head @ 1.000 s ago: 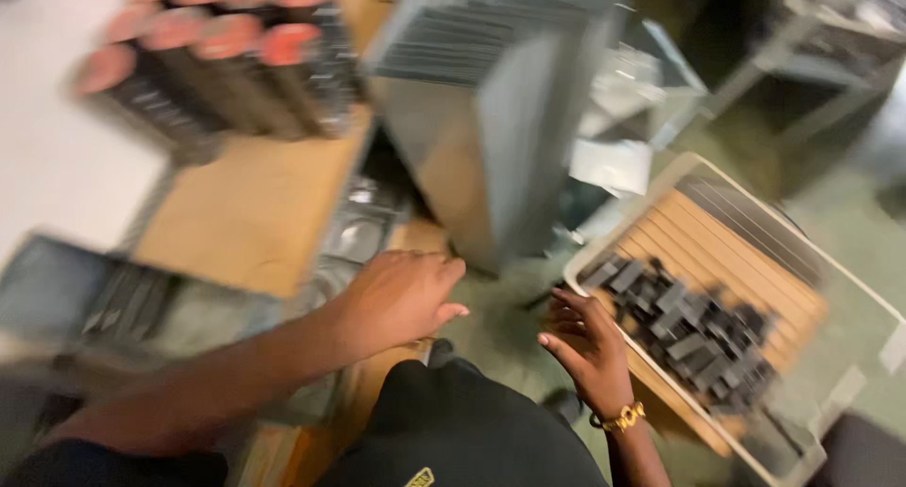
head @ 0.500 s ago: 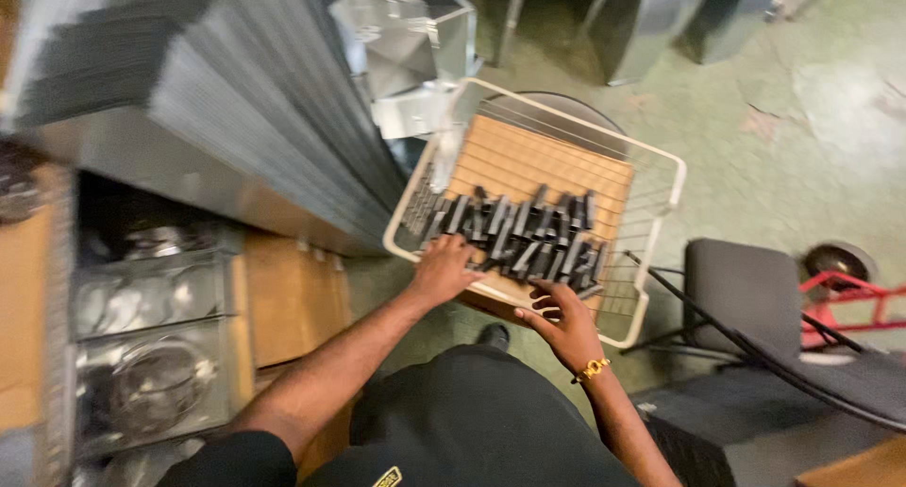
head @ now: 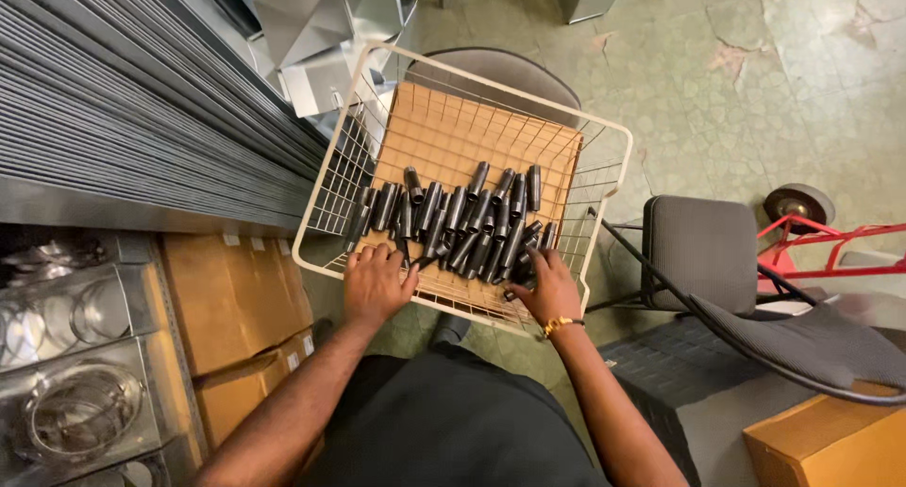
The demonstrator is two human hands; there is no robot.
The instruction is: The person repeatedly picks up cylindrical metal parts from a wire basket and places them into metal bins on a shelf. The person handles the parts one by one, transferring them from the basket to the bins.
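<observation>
Closest to us, both forearms reach forward and down over the near rim of the white wire basket. Our left hand lies palm down on that rim, fingers spread and loosely open, their tips at the nearest of the dark metal tubes — whether any tube is pinched under them we cannot tell. Our right hand, a gold bracelet at the wrist, curls its grip around a few tubes at the pile's right end.

The tubes lie in a loose heap across the cardboard sheet that lines the basket. To gather them well, we judge it best to rake them parallel first, then close on a small bundle — round tubes roll and slip through the wire.

Beyond, stacked sheet metal lies left and a grey chair right.
</observation>
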